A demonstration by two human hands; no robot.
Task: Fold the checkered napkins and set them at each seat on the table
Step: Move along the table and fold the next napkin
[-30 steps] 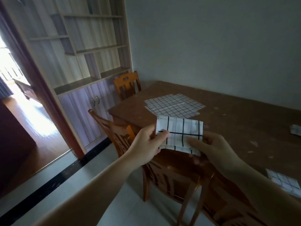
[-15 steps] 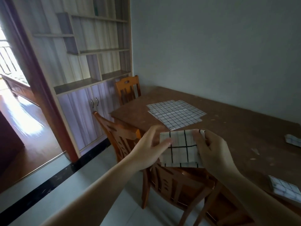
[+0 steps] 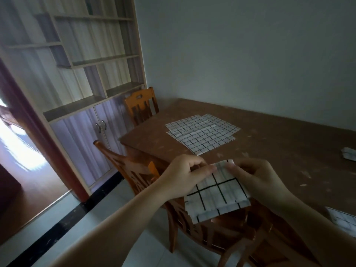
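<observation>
The room is dim and bluish. Daylight floods in through the doorway [image 3: 17, 151] at nine o'clock, blown out to white glare on the floor there. The desk [image 3: 279, 151] lies in soft shade, faintly sheened. Wide-angle distortion bends the shelving [image 3: 86, 60] and wall lines toward the edges. The whole picture is slightly soft, corners darkest.

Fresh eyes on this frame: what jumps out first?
The folded checkered napkin in the near centre, pinched at its top edge by the left hand and the right hand above a wooden chair. Behind it, a stack of unfolded checkered napkins lies flat on the brown table. Bright daylight pours through the doorway at far left.
</observation>
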